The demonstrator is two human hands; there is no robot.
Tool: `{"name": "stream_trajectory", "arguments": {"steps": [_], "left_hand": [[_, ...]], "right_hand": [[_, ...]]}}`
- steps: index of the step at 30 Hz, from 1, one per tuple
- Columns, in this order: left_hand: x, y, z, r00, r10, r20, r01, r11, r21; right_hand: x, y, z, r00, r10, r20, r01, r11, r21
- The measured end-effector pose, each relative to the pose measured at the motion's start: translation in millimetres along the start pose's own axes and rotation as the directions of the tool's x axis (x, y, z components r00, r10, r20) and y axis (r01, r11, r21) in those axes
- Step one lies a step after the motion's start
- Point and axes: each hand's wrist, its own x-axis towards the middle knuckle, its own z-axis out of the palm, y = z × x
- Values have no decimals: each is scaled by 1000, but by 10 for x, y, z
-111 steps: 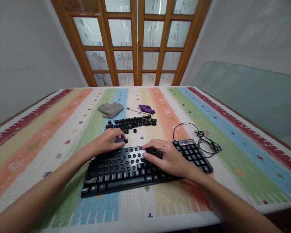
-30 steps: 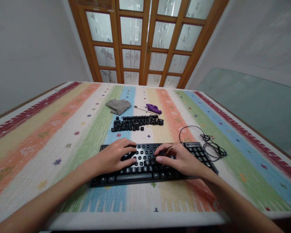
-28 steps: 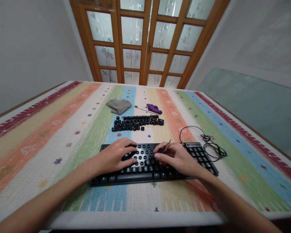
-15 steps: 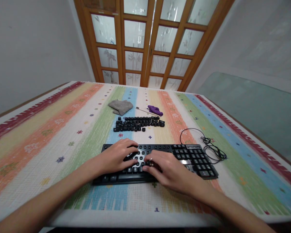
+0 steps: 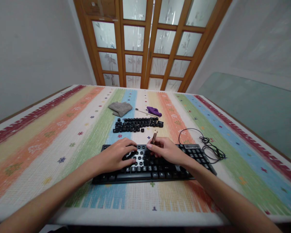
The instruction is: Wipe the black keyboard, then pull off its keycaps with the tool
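A black keyboard (image 5: 135, 175) lies on the striped tablecloth. Many of its upper-middle keys have their caps off, leaving bare posts on a shiny plate. My left hand (image 5: 118, 154) rests on its left part, fingers apart and pressing down on it. Over the middle of the keyboard, my right hand (image 5: 168, 150) is closed around a small brown tool (image 5: 154, 137) with two pale tips pointing up and away from me; its exact kind is unclear. Behind the keyboard, loose black keycaps (image 5: 138, 124) lie in rows. My hands hide part of the keys.
A grey cloth (image 5: 120, 108), a thin brush-like stick (image 5: 144, 112) and a crumpled purple cloth (image 5: 154, 111) lie behind the keycaps. The keyboard's coiled black cable (image 5: 212, 149) is at the right. Wooden glass-paned doors (image 5: 146, 48) stand beyond the table.
My right hand has lifted and shifted away from me, turning so the brown tool's tips point upward instead of being down at the keys. My left hand has stayed nearly in place.
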Motion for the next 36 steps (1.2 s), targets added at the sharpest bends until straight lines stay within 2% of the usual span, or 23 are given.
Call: {"name": "stream_trajectory", "arguments": {"steps": [6, 11, 15, 22, 27, 29, 36], "left_hand": [[162, 178, -37, 995, -95, -20, 86, 963, -256], [350, 296, 22, 989, -150, 11, 134, 844, -520], [456, 286, 66, 982, -187, 34, 165, 754, -636], [547, 236, 87, 968, -218, 124, 236, 623, -746], [602, 240, 90, 951, -291, 102, 282, 684, -673], [626, 241, 89, 946, -305, 109, 296, 675, -676], [661, 190, 124, 929, -334, 161, 320, 504, -802]], "right_hand": [[-158, -17, -127, 989, -132, -70, 136, 989, 57], [-304, -25, -159, 965, -238, -108, 237, 971, -20], [-368, -8, -166, 956, -265, -124, 259, 964, -57], [-389, 33, -174, 952, -266, -154, 262, 964, -48], [-420, 13, -163, 934, -257, -247, 239, 966, -102], [-430, 7, -160, 922, -274, -274, 243, 960, -140], [-438, 18, -163, 897, -310, -314, 266, 948, -176]]}}
